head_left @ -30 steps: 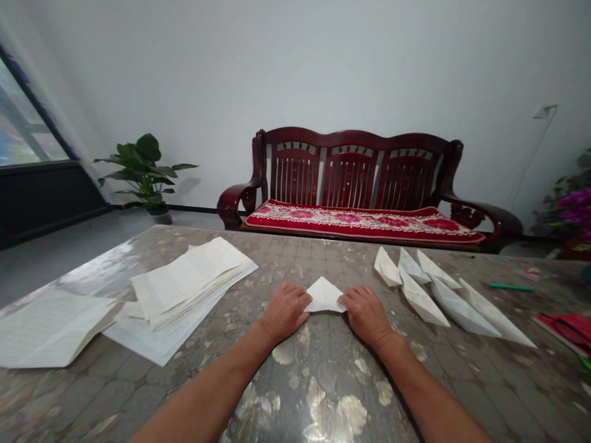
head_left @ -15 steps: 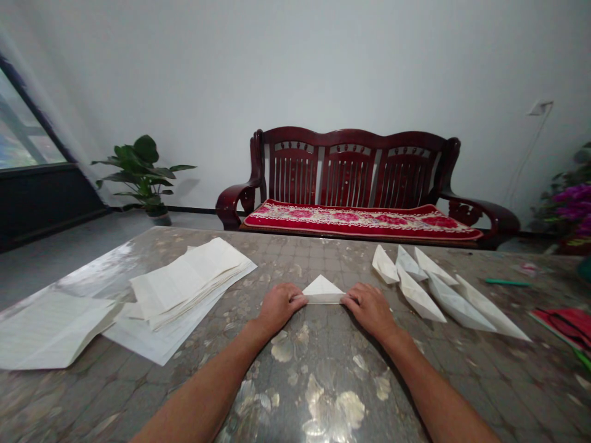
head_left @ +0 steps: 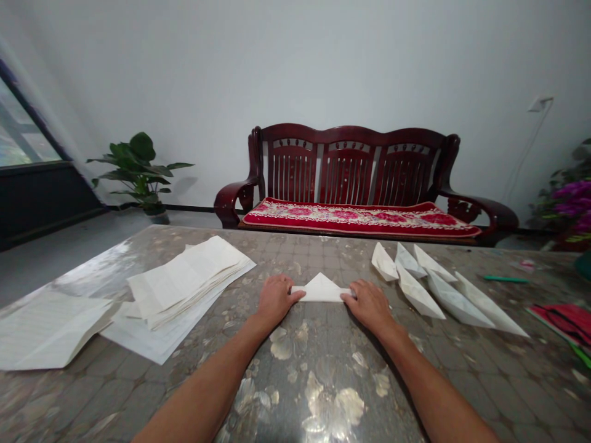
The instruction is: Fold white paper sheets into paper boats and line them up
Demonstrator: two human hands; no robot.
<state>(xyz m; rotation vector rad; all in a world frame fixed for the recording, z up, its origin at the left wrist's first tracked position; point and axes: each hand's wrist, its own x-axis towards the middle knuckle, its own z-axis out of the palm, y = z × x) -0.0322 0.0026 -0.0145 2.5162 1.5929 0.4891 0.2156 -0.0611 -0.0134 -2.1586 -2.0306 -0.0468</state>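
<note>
A small white folded paper triangle [head_left: 321, 288] lies on the marbled table [head_left: 323, 381] in front of me. My left hand [head_left: 274, 300] presses its left corner with the fingers curled down onto the fold. My right hand [head_left: 372, 304] pins its right corner the same way. Both hands rest on the tabletop, one on each side of the paper.
A stack of white sheets [head_left: 184, 283] and a loose creased sheet [head_left: 46, 329] lie to the left. Several folded paper boats [head_left: 438, 289] sit to the right, with a green pen [head_left: 505, 279] and red paper [head_left: 566, 320] beyond. A wooden bench [head_left: 360, 184] stands behind the table.
The bottom edge of the paper triangle has been folded up into a flat band. Both hands slid a little further from me along its lower edge.
</note>
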